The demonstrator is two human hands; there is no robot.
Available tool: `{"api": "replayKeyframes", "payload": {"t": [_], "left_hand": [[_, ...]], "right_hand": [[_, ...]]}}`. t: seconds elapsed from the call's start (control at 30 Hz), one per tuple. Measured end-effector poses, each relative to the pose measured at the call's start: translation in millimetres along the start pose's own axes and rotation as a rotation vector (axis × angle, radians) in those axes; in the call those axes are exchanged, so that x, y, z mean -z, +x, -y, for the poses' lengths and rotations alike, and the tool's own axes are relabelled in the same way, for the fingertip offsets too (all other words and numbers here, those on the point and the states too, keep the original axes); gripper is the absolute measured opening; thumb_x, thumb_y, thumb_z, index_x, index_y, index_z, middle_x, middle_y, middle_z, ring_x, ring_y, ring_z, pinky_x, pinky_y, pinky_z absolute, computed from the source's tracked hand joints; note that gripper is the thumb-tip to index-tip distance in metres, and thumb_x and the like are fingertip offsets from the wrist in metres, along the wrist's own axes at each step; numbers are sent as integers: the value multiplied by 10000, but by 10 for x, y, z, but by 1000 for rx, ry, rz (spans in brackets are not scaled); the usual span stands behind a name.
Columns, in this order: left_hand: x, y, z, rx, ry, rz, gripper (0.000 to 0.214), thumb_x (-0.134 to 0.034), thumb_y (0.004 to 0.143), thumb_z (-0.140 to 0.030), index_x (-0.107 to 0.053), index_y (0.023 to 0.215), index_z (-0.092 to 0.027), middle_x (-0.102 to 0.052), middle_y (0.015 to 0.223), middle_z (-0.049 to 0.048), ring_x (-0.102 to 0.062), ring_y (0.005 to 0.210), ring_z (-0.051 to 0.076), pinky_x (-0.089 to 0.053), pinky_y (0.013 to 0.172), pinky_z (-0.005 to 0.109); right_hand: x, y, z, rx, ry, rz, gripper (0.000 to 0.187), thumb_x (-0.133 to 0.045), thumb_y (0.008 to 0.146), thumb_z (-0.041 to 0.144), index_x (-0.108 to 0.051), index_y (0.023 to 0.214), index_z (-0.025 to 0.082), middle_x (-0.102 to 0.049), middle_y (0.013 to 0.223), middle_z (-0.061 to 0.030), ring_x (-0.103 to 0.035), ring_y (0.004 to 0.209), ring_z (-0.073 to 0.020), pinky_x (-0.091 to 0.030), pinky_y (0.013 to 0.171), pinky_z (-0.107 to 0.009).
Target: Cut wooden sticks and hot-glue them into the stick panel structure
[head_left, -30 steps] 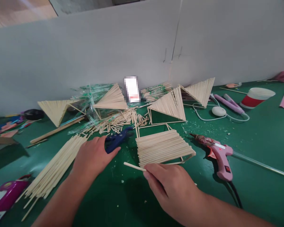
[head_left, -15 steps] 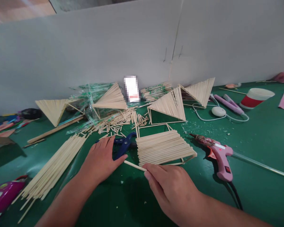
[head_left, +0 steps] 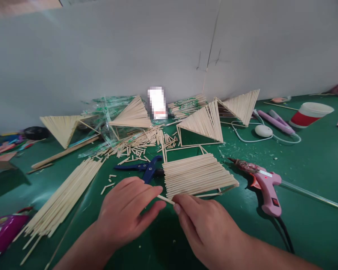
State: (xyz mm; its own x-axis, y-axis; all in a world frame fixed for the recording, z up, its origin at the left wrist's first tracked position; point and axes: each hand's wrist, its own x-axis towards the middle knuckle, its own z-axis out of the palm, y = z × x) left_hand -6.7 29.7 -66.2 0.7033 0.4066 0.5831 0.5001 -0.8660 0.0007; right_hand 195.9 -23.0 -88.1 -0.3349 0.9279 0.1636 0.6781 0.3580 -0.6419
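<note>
A short wooden stick (head_left: 166, 200) is pinched between the thumb and fingers of my right hand (head_left: 207, 225), in front of a slatted stick panel (head_left: 194, 174). My left hand (head_left: 129, 210) is at the stick's other end, thumb and forefinger apart on either side of it; no firm grip shows. Just beyond my left hand lies a blue-handled cutting tool (head_left: 149, 169), its jaw end partly hidden at the panel's edge. The panel is joined to a thin stick frame (head_left: 183, 149) behind it.
Long sticks (head_left: 64, 191) lie at left, cut pieces (head_left: 135, 150) in the middle. Fan-shaped stick pieces (head_left: 201, 123) stand along the wall. A pink glue gun (head_left: 266, 187) lies at right, near a paper cup (head_left: 311, 114). A purple tool (head_left: 5, 232) sits at lower left.
My left hand has moved from beside the blue cutting tool down and right to the stick's free end. My right hand keeps its pinch on the stick. The view has shifted slightly.
</note>
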Motion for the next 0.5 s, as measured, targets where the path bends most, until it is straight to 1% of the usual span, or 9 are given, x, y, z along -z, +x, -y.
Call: {"api": "replayKeyframes", "payload": {"t": [0.1,0.17,0.23,0.33,0.43,0.47,0.5], "left_hand": [[-40,-15,59,25,10,37,110,-637,865,-223,-597,955,-175,-683,750,6,-586,709,161,-450,713,303],[-47,-32,90,42,32,77,97,-605,890,-283,-593,893,-187,-659,710,-1,-560,677,164,-424,671,299],[-45,-42,94,62,53,102,141,-580,903,-317,-590,840,-191,-625,662,-8,-526,637,162,-399,636,293],[-45,-38,63,73,59,112,198,-552,916,-317,-596,770,-191,-552,573,-23,-467,563,149,-354,576,282],[-43,-38,58,70,115,119,353,-505,934,-296,-538,597,-196,-466,486,-28,-415,495,136,-299,520,284],[-39,-45,79,98,153,120,395,-490,940,-304,-517,561,-197,-459,474,-25,-414,484,133,-291,510,284],[-31,-57,118,159,206,101,420,-479,944,-323,-509,545,-197,-461,470,-22,-418,477,130,-288,504,281]], "right_hand": [[-17,10,-8,-14,-37,8,213,-409,934,227,-562,787,207,-657,655,1,-640,554,-176,-352,493,-283],[-35,20,-24,1,-56,21,238,-395,937,205,-567,773,203,-665,658,-6,-648,563,-177,-360,507,-286],[-51,26,-41,11,-66,38,258,-378,944,190,-579,781,198,-676,671,-14,-655,573,-177,-364,515,-287],[-60,30,-54,0,-65,58,258,-385,947,192,-589,790,196,-682,670,-17,-656,572,-175,-361,512,-283],[-46,25,-45,-22,-34,44,255,-392,945,187,-592,786,196,-688,673,-18,-656,587,-170,-374,530,-274],[-38,22,-37,-29,-19,30,255,-394,943,187,-589,779,196,-686,670,-18,-649,584,-166,-377,535,-272],[-30,18,-28,-33,-1,14,256,-393,941,188,-586,774,195,-681,667,-16,-638,576,-159,-378,537,-270]]}}
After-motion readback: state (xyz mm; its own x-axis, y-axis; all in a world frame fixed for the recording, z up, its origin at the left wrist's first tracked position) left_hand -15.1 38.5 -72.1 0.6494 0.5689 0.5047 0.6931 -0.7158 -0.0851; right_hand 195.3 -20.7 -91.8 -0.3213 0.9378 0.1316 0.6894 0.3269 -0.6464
